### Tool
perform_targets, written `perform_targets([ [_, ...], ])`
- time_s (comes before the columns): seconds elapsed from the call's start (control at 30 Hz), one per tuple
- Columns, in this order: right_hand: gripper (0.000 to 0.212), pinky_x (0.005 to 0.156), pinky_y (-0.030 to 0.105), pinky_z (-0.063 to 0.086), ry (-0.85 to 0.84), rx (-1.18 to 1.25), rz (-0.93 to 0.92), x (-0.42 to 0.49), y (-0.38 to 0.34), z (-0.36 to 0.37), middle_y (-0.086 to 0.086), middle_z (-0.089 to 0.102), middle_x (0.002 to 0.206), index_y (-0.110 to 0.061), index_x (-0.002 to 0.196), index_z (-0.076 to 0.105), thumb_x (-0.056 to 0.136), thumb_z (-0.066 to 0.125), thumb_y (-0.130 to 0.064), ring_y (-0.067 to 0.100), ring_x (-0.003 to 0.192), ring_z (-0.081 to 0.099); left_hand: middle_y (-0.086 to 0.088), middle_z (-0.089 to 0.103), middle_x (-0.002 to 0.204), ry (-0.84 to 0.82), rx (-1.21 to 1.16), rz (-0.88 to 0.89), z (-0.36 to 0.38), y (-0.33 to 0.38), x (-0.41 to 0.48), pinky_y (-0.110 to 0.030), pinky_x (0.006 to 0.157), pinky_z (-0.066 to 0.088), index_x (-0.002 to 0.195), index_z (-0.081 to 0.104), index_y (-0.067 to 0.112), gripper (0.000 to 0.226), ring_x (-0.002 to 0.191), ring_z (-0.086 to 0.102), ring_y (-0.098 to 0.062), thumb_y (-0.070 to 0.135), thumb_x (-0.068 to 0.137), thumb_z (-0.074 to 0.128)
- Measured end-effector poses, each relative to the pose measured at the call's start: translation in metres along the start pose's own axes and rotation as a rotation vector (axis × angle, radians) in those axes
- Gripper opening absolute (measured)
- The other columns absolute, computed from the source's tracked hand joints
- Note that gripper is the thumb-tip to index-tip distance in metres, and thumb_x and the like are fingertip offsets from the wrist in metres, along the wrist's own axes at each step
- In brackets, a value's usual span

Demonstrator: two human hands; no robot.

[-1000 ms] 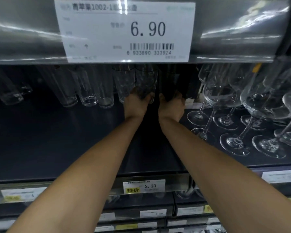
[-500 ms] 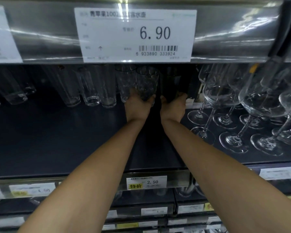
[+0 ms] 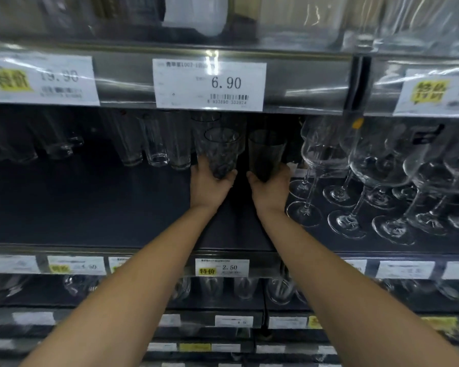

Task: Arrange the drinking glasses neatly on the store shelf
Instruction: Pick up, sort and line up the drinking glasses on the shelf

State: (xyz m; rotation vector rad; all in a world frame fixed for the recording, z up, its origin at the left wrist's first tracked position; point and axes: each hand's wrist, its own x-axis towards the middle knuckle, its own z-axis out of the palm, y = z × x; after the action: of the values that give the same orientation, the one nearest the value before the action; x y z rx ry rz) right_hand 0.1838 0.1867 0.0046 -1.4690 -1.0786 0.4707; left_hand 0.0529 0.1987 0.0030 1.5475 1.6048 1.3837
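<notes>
- So, two tumblers in play, one per hand, side by side with a gap between them, upright, mid-shelf under the 6.90 tag.
- The left hand has its fingers curled round the base of the patterned clear tumbler.
- The right hand is wrapped the same way round the bottom of the dark tinted tumbler.
- Can't tell if either one is sitting on the dark shelf or lifted just off it.
- Just left of the left hand stand three tall straight glasses in a row, with one more glass behind the patterned tumbler.
- Right of the right hand is a bunch of wine glasses, too overlapped for a proper count.
- Tags: the 6.90 price tag overhead has a barcode, digits blurry.
- The 2.50 tag on the shelf's front edge has a yellow 特价 sticker.
- The far-left tag looks like 19.90, also 特价.
</notes>
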Motion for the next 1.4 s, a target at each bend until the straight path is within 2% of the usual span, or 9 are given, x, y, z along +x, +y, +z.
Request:
perform_targets([
  [0.23, 0.072, 0.082, 0.011, 0.038, -0.259, 0.126, 0.1, -0.029, -0.008, -0.036, 0.0, 0.054, 0.115, -0.006, 0.132, 0.034, 0.078, 0.081, -0.011, 0.011, 0.103, 0.053, 0.003, 0.056, 0.109, 0.018, -0.048, -0.139, -0.034, 0.008, -0.032, -0.005, 0.073, 0.043, 0.121, 0.038, 0.011, 0.063, 0.098, 0.058, -0.009, 0.02, 0.077, 0.082],
  [0.37, 0.087, 0.088, 0.03, 0.053, -0.458, 0.125, 0.099, -0.039, -0.006, -0.048, 0.0, 0.061, 0.123, -0.02, 0.135, 0.036, 0.064, 0.086, -0.02, 0.015, 0.108, 0.062, 0.001, 0.054, 0.114, -0.014, -0.035, -0.197, -0.056, 0.014, -0.05, -0.027, 0.097, 0.046, 0.12, 0.031, 0.012, 0.072, 0.108, 0.056, -0.014, 0.02, 0.073, 0.085],
  [0.53, 0.054, 0.048, 0.011, 0.045, -0.738, 0.164, 0.107, -0.048, -0.013, -0.068, -0.001, 0.066, 0.1, -0.016, 0.12, 0.053, 0.076, 0.083, -0.012, 0.004, 0.074, 0.064, 0.003, 0.073, 0.105, -0.003, -0.058, -0.173, -0.08, 0.022, -0.081, -0.03, 0.092, 0.054, 0.12, 0.057, 0.013, 0.073, 0.101, 0.069, -0.012, 0.033, 0.057, 0.089],
  [0.67, 0.065, 0.054, 0.02, 0.05, -0.833, 0.22, 0.022, -0.065, -0.026, -0.078, 0.005, 0.07, 0.109, -0.019, 0.126, 0.054, 0.068, 0.085, -0.026, 0.019, 0.093, 0.069, 0.01, 0.068, 0.107, 0.215, -0.165, -0.148, -0.111, 0.047, -0.12, -0.02, 0.084, 0.049, 0.122, 0.05, 0.022, 0.066, 0.098, 0.065, -0.004, 0.024, 0.069, 0.089],
  [0.77, 0.07, 0.052, 0.019, 0.049, -0.948, 0.292, 0.027, -0.091, -0.046, -0.086, 0.007, 0.067, 0.106, -0.031, 0.128, 0.045, 0.072, 0.086, -0.024, 0.011, 0.074, 0.064, 0.008, 0.069, 0.11, 0.287, -0.173, -0.103, -0.141, 0.054, -0.154, -0.024, 0.089, 0.052, 0.122, 0.052, 0.023, 0.06, 0.098, 0.067, -0.004, 0.029, 0.072, 0.086],
  [0.87, 0.066, 0.083, 0.028, 0.057, -1.024, 0.418, 0.068, -0.123, -0.065, -0.09, 0.002, 0.07, 0.114, -0.029, 0.124, 0.052, 0.07, 0.089, -0.033, 0.012, 0.094, 0.072, 0.009, 0.068, 0.112, 0.331, -0.277, -0.095, -0.167, 0.062, -0.196, -0.014, 0.08, 0.05, 0.118, 0.051, 0.031, 0.052, 0.095, 0.067, 0.004, 0.023, 0.078, 0.083],
  [1.0, 0.07, 0.086, 0.05, 0.058, -1.151, 0.587, 0.168, -0.174, -0.095, -0.078, 0.01, 0.074, 0.104, -0.018, 0.121, 0.059, 0.066, 0.077, -0.055, 0.032, 0.089, 0.073, 0.01, 0.073, 0.109, 0.446, -0.398, -0.082, -0.2, 0.063, -0.246, -0.028, 0.09, 0.055, 0.123, 0.055, 0.029, 0.055, 0.103, 0.069, -0.008, 0.033, 0.076, 0.083],
  [1.2, 0.061, 0.049, 0.035, 0.055, -1.309, 0.714, 0.292, -0.254, -0.139, -0.033, 0.011, 0.074, 0.085, -0.013, 0.114, 0.064, 0.069, 0.08, -0.051, 0.026, 0.057, 0.066, -0.021, 0.068, 0.117, 0.674, -0.528, -0.132, -0.273, 0.056, -0.299, -0.049, 0.08, 0.058, 0.132, 0.056, 0.013, 0.09, 0.099, 0.07, -0.039, 0.068, 0.064, 0.077],
  [1.4, 0.06, 0.058, 0.037, 0.056, -1.468, 0.661, 0.234, -0.338, -0.17, 0.025, 0.01, 0.075, 0.097, -0.018, 0.118, 0.065, 0.07, 0.073, -0.053, 0.025, 0.065, 0.069, -0.013, 0.067, 0.127, 0.82, -0.468, -0.161, -0.363, 0.03, -0.337, -0.06, 0.105, 0.043, 0.133, 0.058, 0.014, 0.097, 0.119, 0.062, -0.036, 0.075, 0.059, 0.077],
])
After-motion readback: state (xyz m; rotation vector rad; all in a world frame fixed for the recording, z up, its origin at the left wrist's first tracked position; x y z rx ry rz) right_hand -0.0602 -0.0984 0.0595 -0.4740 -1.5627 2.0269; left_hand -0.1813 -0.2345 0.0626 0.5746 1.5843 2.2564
